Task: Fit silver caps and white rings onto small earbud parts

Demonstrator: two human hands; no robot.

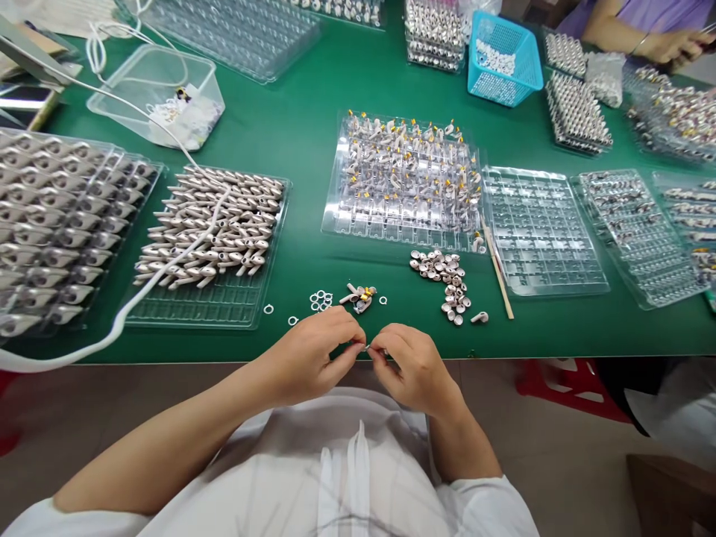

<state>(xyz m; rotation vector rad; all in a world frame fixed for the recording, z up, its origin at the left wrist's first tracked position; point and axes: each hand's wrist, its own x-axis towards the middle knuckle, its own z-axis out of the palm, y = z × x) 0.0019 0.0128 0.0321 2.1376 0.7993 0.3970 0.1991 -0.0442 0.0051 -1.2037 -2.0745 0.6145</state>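
Observation:
My left hand (323, 349) and my right hand (415, 367) meet at the table's front edge, each closed in a pinch. A tiny pale part (368, 347) shows between the fingertips, too covered to identify. Just beyond my left fingers lies a small heap of earbud pieces (361, 297) with yellow tabs. Several white rings (321, 300) are scattered to its left, and a single ring (383, 300) lies on its right. Farther right is a pile of small metallic-looking oval caps (452, 287), with one stemmed earbud shell (479, 318) beside it.
A clear tray (363, 233) holds earbud pieces with yellow tabs; an empty clear tray (545, 231) adjoins it, a thin stick (499, 276) between. Left are stemmed shells (224, 224) and a white cable (128, 309). Behind stand a plastic tub (128, 78) and blue basket (495, 89). Another person's hand (674, 48) works far right.

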